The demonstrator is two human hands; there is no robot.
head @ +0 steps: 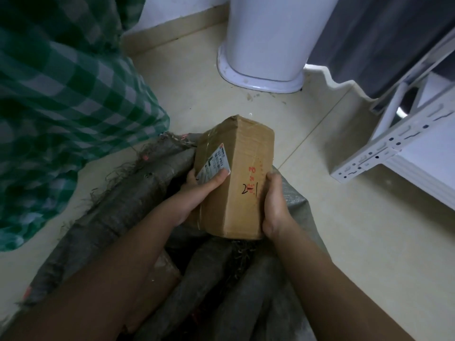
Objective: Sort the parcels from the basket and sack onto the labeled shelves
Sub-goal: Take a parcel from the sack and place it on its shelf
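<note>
cardboard box marked "2-1" sits gripped between my left hand and right hand, above the open grey sack. another box shows inside the sack.

Parcel: brown cardboard, matt, creased, glossy clear tape over seams, slick white paper label. Sack: grey woven plastic, coarse, frayed edges. Green-check bag: woven, slight sheen. Floor: smooth cream tile, semi-gloss. Shelf frame: white painted metal, perforated. White pedestal: glossy, smooth.
</note>
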